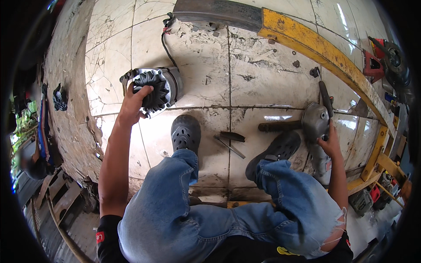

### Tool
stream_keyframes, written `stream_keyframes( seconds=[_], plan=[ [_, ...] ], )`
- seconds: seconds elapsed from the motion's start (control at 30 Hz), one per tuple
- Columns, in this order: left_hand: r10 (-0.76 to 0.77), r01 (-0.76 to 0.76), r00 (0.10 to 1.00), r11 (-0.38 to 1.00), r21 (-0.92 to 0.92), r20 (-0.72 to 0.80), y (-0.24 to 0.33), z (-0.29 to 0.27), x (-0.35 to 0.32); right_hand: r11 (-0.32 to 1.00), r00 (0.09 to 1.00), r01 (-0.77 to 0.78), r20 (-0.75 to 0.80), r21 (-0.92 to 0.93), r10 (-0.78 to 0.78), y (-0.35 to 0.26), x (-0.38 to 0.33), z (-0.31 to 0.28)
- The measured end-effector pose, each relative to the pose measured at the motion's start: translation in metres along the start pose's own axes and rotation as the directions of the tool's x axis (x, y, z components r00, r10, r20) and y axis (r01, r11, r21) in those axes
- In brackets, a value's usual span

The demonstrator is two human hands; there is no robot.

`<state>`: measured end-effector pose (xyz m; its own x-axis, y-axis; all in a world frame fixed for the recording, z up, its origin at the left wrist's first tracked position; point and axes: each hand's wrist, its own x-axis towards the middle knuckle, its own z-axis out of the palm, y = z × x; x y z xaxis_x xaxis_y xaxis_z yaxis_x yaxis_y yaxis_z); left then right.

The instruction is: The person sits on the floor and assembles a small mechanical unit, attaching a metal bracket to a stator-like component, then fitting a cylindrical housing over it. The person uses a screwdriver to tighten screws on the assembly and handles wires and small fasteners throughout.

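- The left hand (133,103) reached out to an alternator (157,89) lying on the cracked tiled floor (263,65), its fingers curled over the black finned fan at the near face.
- A black cable (166,46) ran from the alternator up toward a dark steel beam.
- Two dark clogs (185,133) stood on the tiles, a small metal rod (230,146) between them.
- The right hand (330,142) gripped an angle grinder (316,125), fingers wrapped around its body, just beside the right foot.
- A yellow steel frame (320,50) curved behind.
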<state>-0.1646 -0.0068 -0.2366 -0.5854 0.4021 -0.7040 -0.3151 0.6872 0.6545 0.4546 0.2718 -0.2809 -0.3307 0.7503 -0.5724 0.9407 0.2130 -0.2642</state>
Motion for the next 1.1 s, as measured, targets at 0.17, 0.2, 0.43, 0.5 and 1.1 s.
stream_keyframes(
  seconds=[0.17, 0.2, 0.43, 0.5, 1.1],
  plan=[
    [0.082, -0.080, 0.995, 0.996, -0.038, 0.060, 0.014, 0.038, -0.009, 1.000, 0.999, -0.007, -0.049, 0.026, 0.008, -0.003, -0.004, 0.007],
    [0.091, -0.088, 0.992, 0.996, -0.032, 0.086, 0.016, 0.044, -0.006, 0.999, 0.999, -0.010, -0.046, 0.032, 0.012, -0.004, -0.004, 0.008],
    [0.145, -0.156, 0.977, 0.986, 0.055, 0.156, 0.037, 0.098, -0.013, 1.000, 0.995, -0.011, -0.101, 0.016, 0.012, -0.006, -0.018, 0.004],
    [0.116, -0.139, 0.981, 0.979, 0.150, 0.157, 0.039, 0.100, -0.017, 0.999, 0.989, 0.035, -0.144, 0.001, -0.034, -0.009, -0.030, 0.001],
    [0.297, -0.352, 0.936, 0.806, 0.476, 0.189, 0.124, -0.042, -0.116, 0.984, 0.935, 0.176, -0.315, 0.007, -0.165, -0.016, -0.105, -0.040]
  ],
)
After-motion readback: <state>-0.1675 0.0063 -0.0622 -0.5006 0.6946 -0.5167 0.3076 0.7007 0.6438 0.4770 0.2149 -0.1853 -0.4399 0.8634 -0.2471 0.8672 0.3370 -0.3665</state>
